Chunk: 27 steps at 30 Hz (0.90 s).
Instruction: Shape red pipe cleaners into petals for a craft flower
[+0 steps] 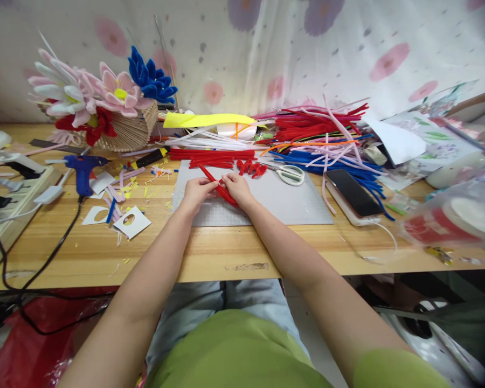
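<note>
Both hands meet over the left part of a grey mat point(291, 207). Between them are red fuzzy stems point(227, 195), one end sticking up to the upper left and another part hanging to the lower right. My left hand point(201, 193) pinches the stems from the left. Fingers of my right hand point(236, 188) are closed on them from the right; the exact spot they grip is too small to make out. Just beyond the hands lie small red curled pieces point(251, 168) and a row of straight red stems point(210, 156). Scissors point(290, 174) with pale handles rest right of these pieces.
A blue glue gun point(84, 173), cut white cards point(133, 222) and scraps lie left. Fuzzy flowers point(119, 91) stand at the back left. Coloured stems point(315, 126) are piled at the back right, with a phone point(354, 193) and a bagged cup point(456, 218) nearer.
</note>
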Motion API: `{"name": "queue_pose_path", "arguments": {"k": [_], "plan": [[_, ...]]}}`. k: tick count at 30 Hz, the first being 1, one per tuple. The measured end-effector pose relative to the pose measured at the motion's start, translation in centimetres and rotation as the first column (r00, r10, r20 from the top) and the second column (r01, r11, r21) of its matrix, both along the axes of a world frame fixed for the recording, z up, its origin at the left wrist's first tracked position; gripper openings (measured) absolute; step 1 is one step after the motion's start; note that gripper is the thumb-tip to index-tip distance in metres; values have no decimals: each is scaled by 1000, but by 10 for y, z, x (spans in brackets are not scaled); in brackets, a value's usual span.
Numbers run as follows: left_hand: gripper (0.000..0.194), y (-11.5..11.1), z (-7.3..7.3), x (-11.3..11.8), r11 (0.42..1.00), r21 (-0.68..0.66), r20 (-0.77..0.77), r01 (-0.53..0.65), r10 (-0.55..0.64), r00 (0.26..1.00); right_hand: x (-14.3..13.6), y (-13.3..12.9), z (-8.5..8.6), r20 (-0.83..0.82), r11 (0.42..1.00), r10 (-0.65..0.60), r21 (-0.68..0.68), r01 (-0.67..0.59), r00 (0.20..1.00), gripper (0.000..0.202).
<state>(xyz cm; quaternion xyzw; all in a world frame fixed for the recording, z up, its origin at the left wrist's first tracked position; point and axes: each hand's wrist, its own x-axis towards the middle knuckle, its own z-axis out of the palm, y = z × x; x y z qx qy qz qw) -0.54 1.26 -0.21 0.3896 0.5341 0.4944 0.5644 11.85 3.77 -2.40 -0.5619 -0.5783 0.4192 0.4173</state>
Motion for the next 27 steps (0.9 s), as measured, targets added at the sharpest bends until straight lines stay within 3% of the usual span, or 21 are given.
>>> {"name": "queue_pose_path", "arguments": {"k": [3, 7, 9, 15, 19, 23, 25, 27], "plan": [[26, 4, -3, -4, 997, 32, -19, -64, 65, 998, 2, -4, 4, -99, 997, 44, -60, -50, 994, 24], [20, 12, -8, -11, 967, 108, -44, -229, 235, 971, 8, -13, 13, -237, 935, 263, -175, -307, 935, 19], [18, 14, -10, -14, 951, 156, -55, -267, 278, 959, 10, -17, 17, -252, 917, 303, -187, -353, 919, 17], [13, 15, -14, -17, 910, 352, -204, -219, 303, 931, 11, -18, 19, -275, 906, 315, -200, -374, 908, 20], [13, 13, -12, -17, 904, 384, -280, -187, 307, 909, 10, -16, 16, -233, 897, 366, -167, -408, 901, 25], [14, 13, -10, -12, 915, 313, -134, -255, 308, 942, 7, -16, 13, -186, 894, 409, -113, -433, 893, 23], [15, 12, -8, -9, 940, 200, 16, -276, 279, 960, 5, -17, 14, -230, 881, 421, -128, -456, 877, 23], [17, 11, -4, -8, 976, 71, 166, -207, 193, 967, 5, -18, 15, -321, 870, 403, -156, -468, 857, 22]]}}
